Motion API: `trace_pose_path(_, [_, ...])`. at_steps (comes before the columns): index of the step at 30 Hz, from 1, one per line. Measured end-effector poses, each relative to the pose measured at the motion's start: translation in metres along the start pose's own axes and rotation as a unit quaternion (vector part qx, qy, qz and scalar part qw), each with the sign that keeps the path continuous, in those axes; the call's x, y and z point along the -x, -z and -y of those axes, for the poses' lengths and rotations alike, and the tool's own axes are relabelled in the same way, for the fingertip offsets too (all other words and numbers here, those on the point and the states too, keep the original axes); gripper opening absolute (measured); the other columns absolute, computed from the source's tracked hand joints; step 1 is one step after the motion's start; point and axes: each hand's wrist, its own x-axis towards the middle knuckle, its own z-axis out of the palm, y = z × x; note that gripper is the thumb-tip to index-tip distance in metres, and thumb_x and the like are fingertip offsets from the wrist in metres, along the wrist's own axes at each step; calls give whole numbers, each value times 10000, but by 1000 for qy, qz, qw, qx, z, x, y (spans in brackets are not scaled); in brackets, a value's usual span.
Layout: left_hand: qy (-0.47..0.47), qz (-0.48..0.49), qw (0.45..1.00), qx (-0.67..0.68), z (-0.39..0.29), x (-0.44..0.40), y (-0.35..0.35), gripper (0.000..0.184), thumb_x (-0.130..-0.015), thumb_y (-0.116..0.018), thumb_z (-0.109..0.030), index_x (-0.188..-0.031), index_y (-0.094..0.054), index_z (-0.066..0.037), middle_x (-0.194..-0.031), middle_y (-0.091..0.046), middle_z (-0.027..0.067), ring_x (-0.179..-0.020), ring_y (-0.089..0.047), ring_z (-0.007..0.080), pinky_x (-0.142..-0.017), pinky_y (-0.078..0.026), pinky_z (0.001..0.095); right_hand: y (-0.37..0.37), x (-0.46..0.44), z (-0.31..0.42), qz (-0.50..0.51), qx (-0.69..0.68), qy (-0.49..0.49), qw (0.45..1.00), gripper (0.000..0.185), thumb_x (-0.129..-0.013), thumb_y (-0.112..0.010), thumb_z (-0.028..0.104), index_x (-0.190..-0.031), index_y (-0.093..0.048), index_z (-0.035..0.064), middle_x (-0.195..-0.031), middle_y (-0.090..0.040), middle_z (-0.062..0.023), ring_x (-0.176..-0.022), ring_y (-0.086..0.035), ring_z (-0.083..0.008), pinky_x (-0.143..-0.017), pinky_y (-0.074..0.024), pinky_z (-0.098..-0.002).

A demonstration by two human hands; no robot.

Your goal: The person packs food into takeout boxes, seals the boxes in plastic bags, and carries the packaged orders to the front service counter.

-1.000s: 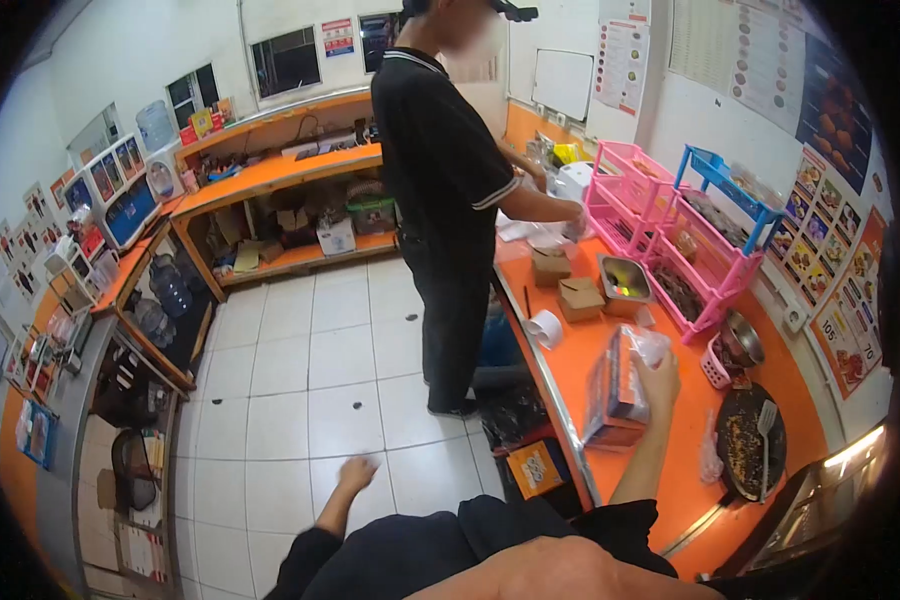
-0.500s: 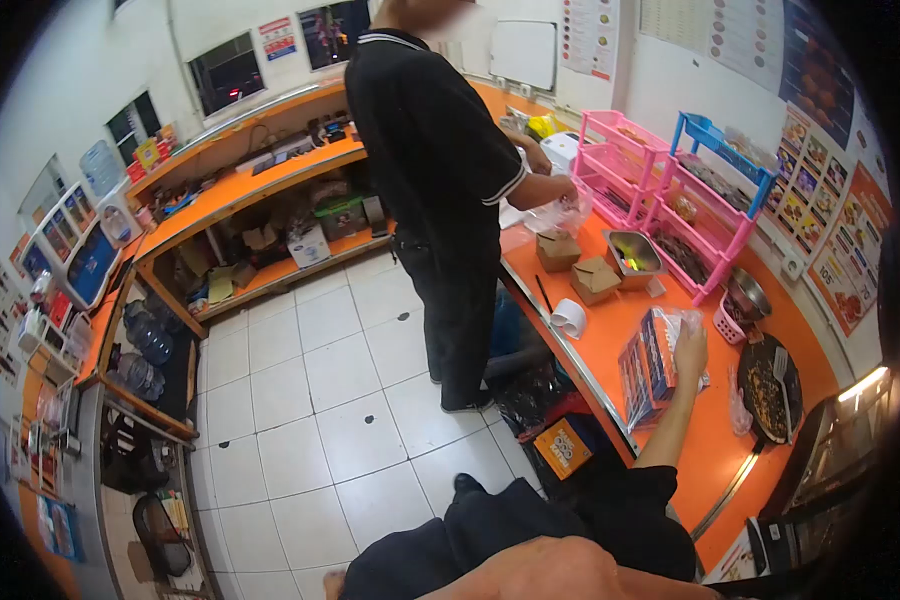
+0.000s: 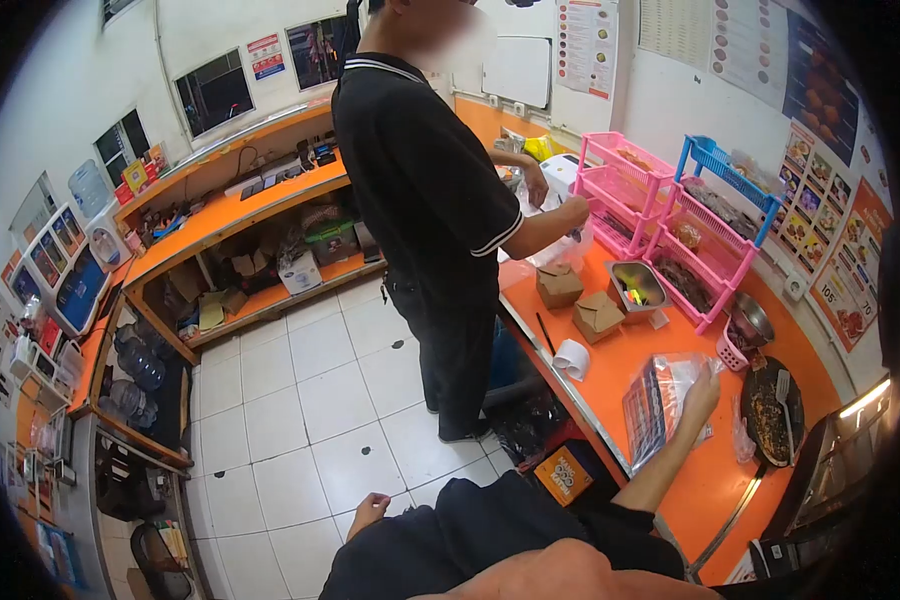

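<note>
My right hand (image 3: 703, 395) is closed on the upper right edge of a clear plastic bag (image 3: 660, 400) with dark blue and orange print. The bag lies near the front edge of the orange counter, its surface shiny with glare, and what is inside cannot be made out clearly. Down by my dark clothing, over the tiled floor, my left hand (image 3: 370, 508) is loosely curled with nothing visible in it. A white paper roll (image 3: 571, 358) and two brown cardboard food boxes (image 3: 598, 316) (image 3: 559, 285) stand on the counter beyond the bag.
A co-worker in black (image 3: 425, 170) stands at the counter, hands on a plastic bag. Pink and blue racks (image 3: 715, 230) line the wall. A metal container (image 3: 635, 285), a pink basket (image 3: 730, 347) and a dark pan (image 3: 768, 410) with a spatula are nearby. An orange box (image 3: 564, 474) sits below.
The printed plastic bag has tipped flatter, and my right hand has shifted slightly right and down with its edge. My left hand has risen into view. The co-worker's hands have moved slightly.
</note>
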Motion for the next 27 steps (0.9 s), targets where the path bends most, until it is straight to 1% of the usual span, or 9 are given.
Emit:
trace_pose_path(7, [58,-29,998,17,16,18,31,305,-871,-653,-261,-1045,-642,-11,-926,-696,137,-836,-673,215,-757,-537,338,37,55,86,129,-193,-27,972,386,-916,-494,224,-1135,-586,-80,-1104,-610,-191,-1023,-575,-274,-914,-413,-348])
trace_pose_path(11, [67,-47,995,54,34,18,38,301,-889,-639,-250,-1033,-625,14,-916,-684,129,-838,-671,222,-736,-539,328,34,85,119,162,-305,-40,938,224,-896,-538,211,-969,-627,19,-835,-498,7,-730,-420,-106,-690,-346,-255])
trace_pose_path(12, [54,-54,995,61,38,20,38,301,-893,-635,-244,-1033,-618,21,-920,-679,129,-828,-670,222,-726,-540,325,34,92,129,190,-305,-33,933,199,-891,-541,191,-957,-629,26,-833,-498,8,-723,-415,-106,-684,-340,-253])
trace_pose_path(14, [28,-65,994,77,44,20,34,300,-900,-628,-233,-1034,-605,34,-927,-670,128,-810,-669,223,-704,-543,320,22,97,122,269,-287,-19,919,227,-882,-543,160,-1016,-627,-3,-988,-539,-53,-891,-470,-151,-805,-360,-271])
trace_pose_path(17, [-1,-73,990,125,53,26,26,294,-911,-618,-218,-1039,-586,45,-968,-656,163,-821,-664,227,-697,-549,313,9,124,156,384,-319,-102,861,257,-872,-551,151,-1039,-648,-19,-1164,-584,-124,-1080,-535,-214,-929,-396,-304])
trace_pose_path(19, [59,-78,983,157,55,40,21,273,-903,-616,-232,-1019,-611,15,-943,-656,134,-815,-651,212,-728,-542,328,-2,141,169,442,-234,40,865,242,-869,-533,150,-1006,-662,-2,-1130,-594,-139,-1054,-548,-209,-912,-409,-307])
trace_pose_path(21, [75,-90,977,178,66,50,15,257,-901,-614,-239,-1010,-623,-6,-921,-655,119,-782,-644,198,-719,-534,329,-34,152,160,453,-236,226,830,179,-823,-545,31,-950,-650,-39,-927,-589,-80,-866,-535,-156,-780,-413,-280])
trace_pose_path(24, [108,-74,983,128,77,66,15,269,-906,-611,-246,-1023,-614,-4,-911,-652,118,-763,-644,193,-693,-526,319,-53,172,172,516,-229,271,780,213,-857,-528,61,-998,-648,-44,-989,-615,-98,-948,-558,-176,-846,-424,-283])
trace_pose_path(27, [119,-84,982,121,77,80,21,271,-905,-614,-249,-1026,-610,-6,-905,-651,108,-744,-640,186,-678,-519,314,-71,189,186,629,-272,125,717,231,-879,-512,82,-1022,-634,-52,-1050,-626,-115,-1013,-566,-197,-894,-422,-284])
